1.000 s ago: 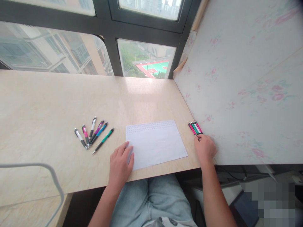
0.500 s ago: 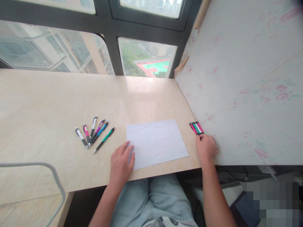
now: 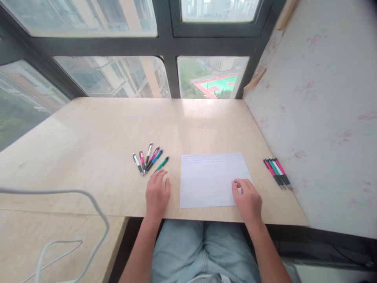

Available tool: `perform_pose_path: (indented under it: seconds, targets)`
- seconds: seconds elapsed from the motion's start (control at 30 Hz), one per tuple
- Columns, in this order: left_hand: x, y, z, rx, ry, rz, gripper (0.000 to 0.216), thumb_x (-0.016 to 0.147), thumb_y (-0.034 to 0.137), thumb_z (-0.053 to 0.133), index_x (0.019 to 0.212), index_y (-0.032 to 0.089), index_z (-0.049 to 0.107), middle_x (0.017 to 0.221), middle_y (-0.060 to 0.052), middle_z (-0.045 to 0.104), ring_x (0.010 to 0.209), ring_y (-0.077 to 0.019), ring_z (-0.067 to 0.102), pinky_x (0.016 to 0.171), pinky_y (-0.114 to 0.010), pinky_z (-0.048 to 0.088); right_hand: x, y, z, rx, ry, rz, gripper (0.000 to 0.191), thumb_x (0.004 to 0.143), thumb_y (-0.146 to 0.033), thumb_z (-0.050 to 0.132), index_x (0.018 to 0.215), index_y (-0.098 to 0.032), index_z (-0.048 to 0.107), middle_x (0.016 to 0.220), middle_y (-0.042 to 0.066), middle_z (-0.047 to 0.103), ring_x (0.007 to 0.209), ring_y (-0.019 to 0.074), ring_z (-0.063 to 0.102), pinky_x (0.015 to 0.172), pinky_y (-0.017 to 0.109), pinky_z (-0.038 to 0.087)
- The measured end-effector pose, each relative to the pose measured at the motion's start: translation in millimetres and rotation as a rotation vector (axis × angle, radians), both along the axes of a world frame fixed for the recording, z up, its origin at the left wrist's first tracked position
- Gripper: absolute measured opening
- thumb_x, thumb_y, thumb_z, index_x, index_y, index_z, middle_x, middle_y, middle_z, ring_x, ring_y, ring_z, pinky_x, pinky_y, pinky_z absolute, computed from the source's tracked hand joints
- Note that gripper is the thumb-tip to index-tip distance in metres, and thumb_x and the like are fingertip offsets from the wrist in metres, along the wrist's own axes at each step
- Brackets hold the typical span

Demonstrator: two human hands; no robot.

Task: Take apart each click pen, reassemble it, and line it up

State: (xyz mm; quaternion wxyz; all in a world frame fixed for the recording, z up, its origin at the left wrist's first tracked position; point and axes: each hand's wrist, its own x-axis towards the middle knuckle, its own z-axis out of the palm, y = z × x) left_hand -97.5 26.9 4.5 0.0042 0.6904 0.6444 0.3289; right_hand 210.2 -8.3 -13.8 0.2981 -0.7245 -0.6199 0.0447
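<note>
On the desk, the aligned pen row looks done; the fanned pens seem left. Left hand: thumb and fingers apart; right hand: I cannot tell the closure

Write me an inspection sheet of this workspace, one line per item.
Surface: pale desk, light streaky pattern.
Job's things: paper sheet lying flat, rows of small marks along its far edge; six fanned pens to its left; row of pens by the wall, pink, green and white.
Clutter: unclear pale object below the desk, far right.
Hands: left hand open beside the green pen, contact unclear; right hand curled over the sheet's right side, nothing seen in it.
Cables: pale cable looping at lower left.
Surroundings: dark window frame ahead; floral wall at right.
</note>
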Motion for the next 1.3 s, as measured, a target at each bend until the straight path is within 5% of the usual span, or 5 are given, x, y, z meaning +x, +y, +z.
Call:
perform_pose_path:
  seconds: [0.43,0.67,0.87,1.07,1.3]
  targets:
    - [-30,47,14.3,-0.300,0.252,0.062,0.034,0.090,0.023,0.048,0.117,0.014,0.065,0.107,-0.017,0.070,0.095,-0.0312,0.066,0.083,-0.043,0.052,-32,-1,-13.7,0.078,-0.061,0.147,0.018,0.092,-0.025,0.057,0.102,-0.016,0.069,0.108,0.013,0.063,0.097,0.0277,0.053,0.085,0.041,0.047]
    - [-3,31,31.3,-0.529,-0.690,-0.106,0.035,0.079,0.037,0.070,0.109,0.017,0.073,0.097,-0.010,0.076,0.088,-0.0257,0.068,0.079,-0.038,0.054,-33,0,-16.8,0.162,0.029,0.152,0.018,0.093,-0.027,0.056,0.104,-0.017,0.068,0.104,0.013,0.064,0.097,0.0288,0.056,0.086,0.044,0.049]
    - [56,-9,24.3,-0.713,-1.467,-0.228,0.042,0.074,0.030,0.081,0.112,0.017,0.073,0.094,-0.007,0.073,0.083,-0.0160,0.067,0.079,-0.027,0.053,-36,-9,-1.6,0.194,0.403,0.160,0.020,0.097,-0.030,0.051,0.104,-0.018,0.066,0.099,0.011,0.068,0.091,0.0243,0.063,0.080,0.039,0.052]
    - [90,-31,11.6,-0.631,-1.719,-0.163,0.026,0.072,0.023,0.083,0.096,0.020,0.073,0.097,-0.003,0.069,0.094,-0.0164,0.068,0.082,-0.024,0.053,-63,-22,16.7,-0.116,1.031,0.237,0.029,0.098,-0.041,0.049,0.111,-0.019,0.063,0.082,0.005,0.070,0.072,0.0177,0.065,0.065,0.029,0.052]
    - [101,-36,14.9,-0.615,-1.731,-0.191,0.021,0.073,0.022,0.082,0.091,0.020,0.071,0.101,-0.005,0.071,0.098,-0.0161,0.066,0.082,-0.023,0.053,-64,-15,17.2,-0.161,1.184,0.156,0.029,0.090,-0.047,0.061,0.093,-0.019,0.064,0.069,0.001,0.064,0.065,0.0158,0.059,0.061,0.026,0.047]
